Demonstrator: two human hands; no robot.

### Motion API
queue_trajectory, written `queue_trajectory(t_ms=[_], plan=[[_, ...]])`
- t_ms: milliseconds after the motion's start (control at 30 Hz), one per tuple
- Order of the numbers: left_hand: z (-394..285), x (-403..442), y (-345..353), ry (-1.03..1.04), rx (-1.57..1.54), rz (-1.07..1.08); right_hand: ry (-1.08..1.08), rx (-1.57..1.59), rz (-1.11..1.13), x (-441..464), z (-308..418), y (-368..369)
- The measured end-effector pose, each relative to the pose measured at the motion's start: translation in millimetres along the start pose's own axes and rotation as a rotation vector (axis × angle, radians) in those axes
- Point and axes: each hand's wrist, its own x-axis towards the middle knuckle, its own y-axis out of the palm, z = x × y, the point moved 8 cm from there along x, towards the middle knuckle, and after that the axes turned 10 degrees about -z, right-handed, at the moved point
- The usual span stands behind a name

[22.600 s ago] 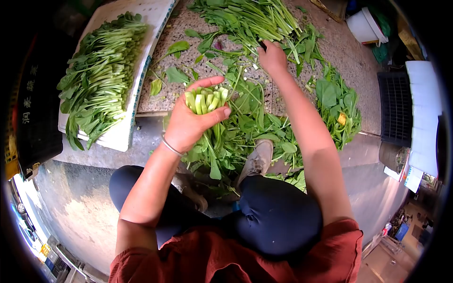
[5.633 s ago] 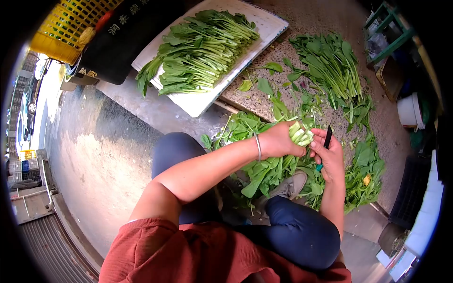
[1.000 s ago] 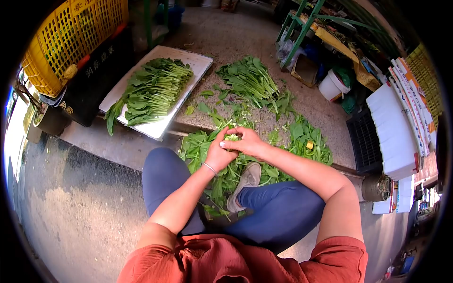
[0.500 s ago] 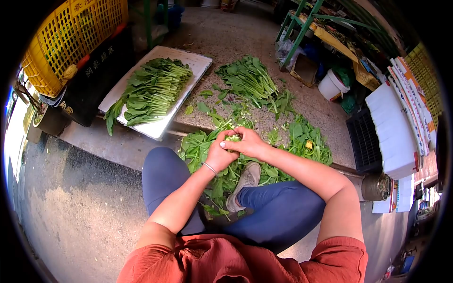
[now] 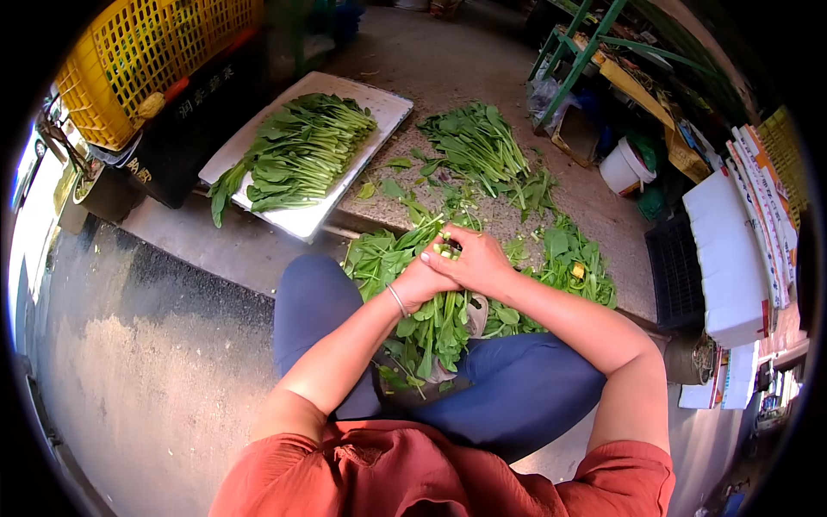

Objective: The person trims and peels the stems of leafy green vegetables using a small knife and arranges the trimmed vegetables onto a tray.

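Both hands meet in front of my knees around a bunch of leafy greens (image 5: 441,332), whose pale cut stem ends poke out between the fingers. My left hand (image 5: 422,283), with a bracelet at its wrist, is closed around the stems. Against it my right hand (image 5: 482,260) curls its fingers over the stem ends; its palm side is hidden. The leaves of the bunch hang down below the hands, over my shoe. Loose greens (image 5: 379,258) lie under and to the left of the hands, and another heap (image 5: 573,258) is to the right.
Neatly laid greens (image 5: 310,155) cover a white foam lid (image 5: 392,108) at the left. A second pile (image 5: 478,146) rests on the stone step. Yellow crate (image 5: 155,65) upper left; white bucket (image 5: 622,168), black crate (image 5: 674,263) and white foam box (image 5: 728,258) right.
The leafy bunch now hangs below my hands, covering most of the shoe that showed before. My hands have shifted slightly right in view, as has the whole scene.
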Motion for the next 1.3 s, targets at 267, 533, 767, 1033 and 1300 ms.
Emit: queue_trajectory(t_ms=[267, 533, 767, 1033, 1300], plan=[[-24.2, -13.8, 19.9, 0.013, -0.112, 0.199, 0.256, 0.008, 0.178, 0.7, -1.8, 0.2], [-30.2, -3.2, 22.6, 0.145, -0.061, 0.134, 0.251, -0.043, 0.119, 5.4, -23.1, 3.2], [-22.7, 2.5, 18.7, 0.178, 0.042, 0.06, 0.268, 0.022, 0.077, 9.3, -37.6, 3.6], [-23.4, 5.0, 10.4, 0.249, 0.149, -0.047, 0.349, 0.015, 0.045, 7.9, -32.7, -3.6], [-14.8, 12.3, 9.7, 0.203, 0.187, -0.015, 0.273, -0.042, 0.054, 11.1, -36.3, -3.3]])
